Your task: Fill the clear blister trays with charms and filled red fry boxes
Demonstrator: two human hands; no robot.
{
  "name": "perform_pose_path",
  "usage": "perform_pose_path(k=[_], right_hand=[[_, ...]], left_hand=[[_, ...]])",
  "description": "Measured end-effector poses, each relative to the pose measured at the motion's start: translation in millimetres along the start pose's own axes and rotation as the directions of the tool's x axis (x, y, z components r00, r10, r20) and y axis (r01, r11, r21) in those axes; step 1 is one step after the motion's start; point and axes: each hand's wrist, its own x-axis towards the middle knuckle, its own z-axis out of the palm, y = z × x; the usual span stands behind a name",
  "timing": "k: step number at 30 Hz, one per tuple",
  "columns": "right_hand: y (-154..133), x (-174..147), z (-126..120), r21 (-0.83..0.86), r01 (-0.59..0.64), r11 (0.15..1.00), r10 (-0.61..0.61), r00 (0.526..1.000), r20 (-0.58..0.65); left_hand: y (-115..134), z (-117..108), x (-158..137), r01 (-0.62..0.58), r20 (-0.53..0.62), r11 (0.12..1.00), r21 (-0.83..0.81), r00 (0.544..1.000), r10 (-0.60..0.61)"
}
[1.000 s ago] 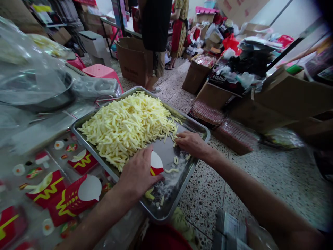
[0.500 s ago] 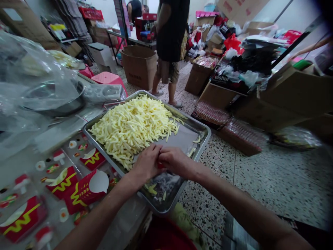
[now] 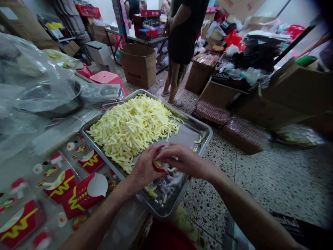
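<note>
Over the near part of a metal tray (image 3: 200,122), my left hand (image 3: 147,167) is wrapped round a small red carton (image 3: 159,169), whose pale inside shows at its opening. My right hand (image 3: 183,159) reaches across that opening with its fingers bent together; what they pinch is mostly hidden. Pale yellow pieces shaped like French fries (image 3: 135,125) are heaped on the far left side of the tray. A few loose pieces and white powder (image 3: 170,187) lie below my hands.
Flat red fry cartons (image 3: 84,194) with yellow zigzags lie on the table at left, over a food-printed cover. Behind them is a metal bowl (image 3: 65,107) under clear plastic. A person (image 3: 182,38) stands beyond the tray near a cardboard box (image 3: 137,66). More boxes line the right.
My right hand has lifted slightly and shifted right from my left hand, exposing the red carton's opening. The standing person has moved to the right.
</note>
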Motion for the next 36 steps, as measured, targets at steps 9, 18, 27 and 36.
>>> perform_pose_path(k=[9,18,27,36], right_hand=[[88.1,35.2,-30.6,-0.527,-0.362,0.769,0.3,0.932,-0.202],[110.0,-2.6,-51.9,-0.171,-0.467,0.867,0.376,0.841,-0.389],[99.1,-23.8,-67.9,-0.396,-0.472,0.788,0.213,0.812,-0.543],[90.4,-0.8,-62.9,-0.532,-0.374,0.76,0.223,0.918,-0.326]], left_hand=[[12.5,-17.4,-16.2,0.086,0.079,0.992,0.091,0.993,-0.093],[10.1,-27.9,-36.5,0.137,0.007,0.967,0.214,0.99,-0.142],[1.9,-55.2,-42.0,0.208,-0.099,0.9,0.383,0.978,-0.184],[2.7,-40.5,-37.7,0.078,-0.01,0.916,0.394,0.997,-0.08]])
